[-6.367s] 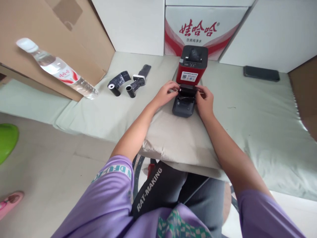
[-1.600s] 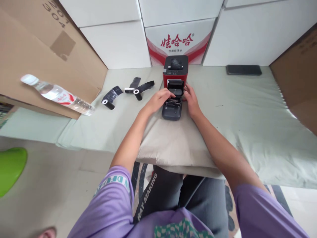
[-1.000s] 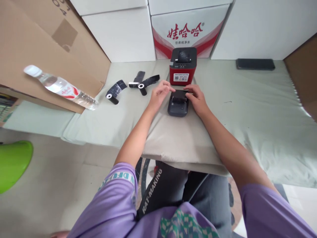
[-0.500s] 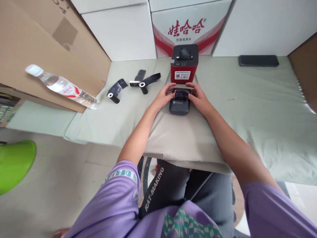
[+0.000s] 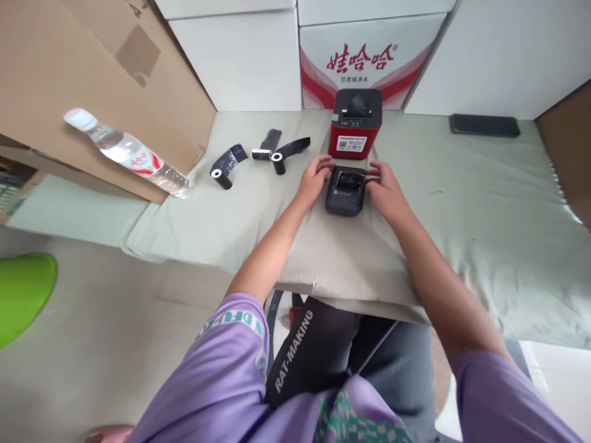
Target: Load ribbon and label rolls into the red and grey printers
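Observation:
A small black portable label printer (image 5: pixel 344 205) lies on the cloth-covered surface in front of me. A glossy black strip (image 5: pixel 351 179) shows at its far part. My left hand (image 5: pixel 317 179) is at the printer's left side, fingers apart and curved near its far left corner. At the right side is my right hand (image 5: pixel 385 189), also open, its thumb and fingertips close to the printer's edge. Whether the fingertips touch the casing is hard to tell. Just behind stands a red and black receipt printer (image 5: pixel 355 132).
Black rolls with loose strips, one roll (image 5: pixel 221 178) and another (image 5: pixel 278 163), lie to the left by a black-and-white piece (image 5: pixel 262 154). A water bottle (image 5: pixel 138 159) leans near a cardboard box (image 5: pixel 152 104). A black phone-like slab (image 5: pixel 484 125) lies far right. White boxes (image 5: pixel 240 64) line the back.
Both my hands have moved outward from the small printer, and my thumbs have come off the black strip. The whole view has shifted slightly, so things appear further right.

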`<action>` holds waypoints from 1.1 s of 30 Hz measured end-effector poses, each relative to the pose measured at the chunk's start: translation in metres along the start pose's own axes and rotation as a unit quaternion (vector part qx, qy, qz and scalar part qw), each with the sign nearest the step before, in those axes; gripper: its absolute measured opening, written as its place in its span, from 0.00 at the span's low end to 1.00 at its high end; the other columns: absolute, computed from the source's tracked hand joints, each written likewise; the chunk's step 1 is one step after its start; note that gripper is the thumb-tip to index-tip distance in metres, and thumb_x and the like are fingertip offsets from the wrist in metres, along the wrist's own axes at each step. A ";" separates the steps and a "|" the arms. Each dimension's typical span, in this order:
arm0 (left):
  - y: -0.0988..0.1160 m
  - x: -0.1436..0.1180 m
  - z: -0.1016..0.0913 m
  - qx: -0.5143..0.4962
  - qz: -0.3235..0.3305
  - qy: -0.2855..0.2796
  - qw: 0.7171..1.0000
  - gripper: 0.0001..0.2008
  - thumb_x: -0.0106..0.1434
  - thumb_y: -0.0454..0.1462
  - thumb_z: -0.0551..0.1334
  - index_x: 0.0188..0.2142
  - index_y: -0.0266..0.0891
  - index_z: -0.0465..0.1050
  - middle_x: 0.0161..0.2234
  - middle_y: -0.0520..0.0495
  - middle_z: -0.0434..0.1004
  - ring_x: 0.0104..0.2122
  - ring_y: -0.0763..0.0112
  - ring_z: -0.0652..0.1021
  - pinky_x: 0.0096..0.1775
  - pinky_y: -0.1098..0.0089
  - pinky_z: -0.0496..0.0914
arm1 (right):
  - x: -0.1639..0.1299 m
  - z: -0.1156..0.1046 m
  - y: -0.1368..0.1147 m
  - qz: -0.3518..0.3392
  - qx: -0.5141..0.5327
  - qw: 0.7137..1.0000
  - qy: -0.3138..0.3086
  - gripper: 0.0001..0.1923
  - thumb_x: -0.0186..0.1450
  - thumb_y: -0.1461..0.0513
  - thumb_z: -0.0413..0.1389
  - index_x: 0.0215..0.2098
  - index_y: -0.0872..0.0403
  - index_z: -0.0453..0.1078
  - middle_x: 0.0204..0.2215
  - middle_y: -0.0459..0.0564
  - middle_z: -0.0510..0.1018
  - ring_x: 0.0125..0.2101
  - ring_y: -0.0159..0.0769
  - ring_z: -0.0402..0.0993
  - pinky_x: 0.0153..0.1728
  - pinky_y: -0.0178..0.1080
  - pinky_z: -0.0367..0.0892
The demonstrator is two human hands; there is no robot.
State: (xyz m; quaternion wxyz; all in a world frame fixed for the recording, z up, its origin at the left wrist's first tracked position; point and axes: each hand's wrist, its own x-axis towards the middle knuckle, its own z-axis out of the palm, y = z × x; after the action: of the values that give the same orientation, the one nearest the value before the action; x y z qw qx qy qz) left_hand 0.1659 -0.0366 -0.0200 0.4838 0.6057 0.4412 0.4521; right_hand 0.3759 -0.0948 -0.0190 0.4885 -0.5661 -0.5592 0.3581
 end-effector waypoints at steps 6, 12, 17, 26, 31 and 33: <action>-0.012 0.004 0.001 0.057 0.089 -0.070 0.992 0.21 0.70 0.33 0.52 0.56 0.40 0.77 0.59 0.43 0.82 0.61 0.61 0.79 0.69 0.58 0.67 | -0.054 0.033 -0.030 0.058 -0.027 0.998 0.027 0.54 0.57 0.58 0.66 0.77 0.48 0.48 0.68 0.65 0.70 0.67 0.63 0.71 0.70 0.71 0.66; -0.009 0.007 0.001 0.015 0.033 -0.061 0.997 0.22 0.67 0.30 0.53 0.57 0.40 0.76 0.59 0.43 0.82 0.62 0.63 0.79 0.69 0.58 0.68 | -0.065 0.093 -0.052 0.079 -0.085 0.976 0.184 0.72 0.50 0.51 0.75 0.79 0.51 0.36 0.75 0.75 0.53 0.79 0.76 0.44 0.75 0.81 0.43; 0.003 0.007 -0.001 -0.033 -0.017 -0.026 0.999 0.24 0.65 0.27 0.53 0.57 0.37 0.76 0.59 0.39 0.83 0.61 0.59 0.81 0.64 0.57 0.73 | -0.057 0.074 -0.044 0.047 -0.053 0.980 0.186 0.70 0.50 0.56 0.74 0.79 0.49 0.38 0.72 0.71 0.63 0.75 0.73 0.56 0.73 0.76 0.55; -0.012 0.007 0.007 -0.018 0.045 -0.113 0.992 0.19 0.66 0.30 0.56 0.52 0.39 0.80 0.43 0.45 0.87 0.40 0.68 0.83 0.53 0.63 0.76 | -0.034 0.019 -0.011 0.078 0.012 0.977 0.200 0.60 0.54 0.54 0.70 0.77 0.48 0.45 0.56 0.60 0.79 0.55 0.56 0.82 0.57 0.66 0.79; -0.008 0.002 0.004 0.041 0.035 -0.117 0.992 0.19 0.68 0.32 0.56 0.53 0.41 0.81 0.44 0.45 0.87 0.39 0.69 0.81 0.53 0.64 0.74 | -0.005 -0.011 -0.034 0.088 -0.102 0.955 0.264 0.66 0.49 0.61 0.74 0.78 0.51 0.46 0.67 0.69 0.72 0.66 0.65 0.74 0.68 0.67 0.68; -0.006 0.002 0.005 0.047 0.037 -0.115 0.992 0.18 0.69 0.33 0.57 0.53 0.41 0.80 0.44 0.45 0.86 0.39 0.69 0.81 0.52 0.64 0.74 | 0.011 -0.021 -0.046 0.087 -0.158 0.941 0.288 0.65 0.49 0.63 0.74 0.78 0.56 0.47 0.68 0.76 0.71 0.68 0.67 0.71 0.71 0.63 0.64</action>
State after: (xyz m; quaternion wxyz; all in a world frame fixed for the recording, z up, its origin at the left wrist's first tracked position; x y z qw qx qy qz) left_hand 0.1701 -0.0349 -0.0267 0.4855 0.6916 0.3805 0.3758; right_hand 0.3842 -0.0921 0.0318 0.4997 -0.7613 -0.3930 0.1277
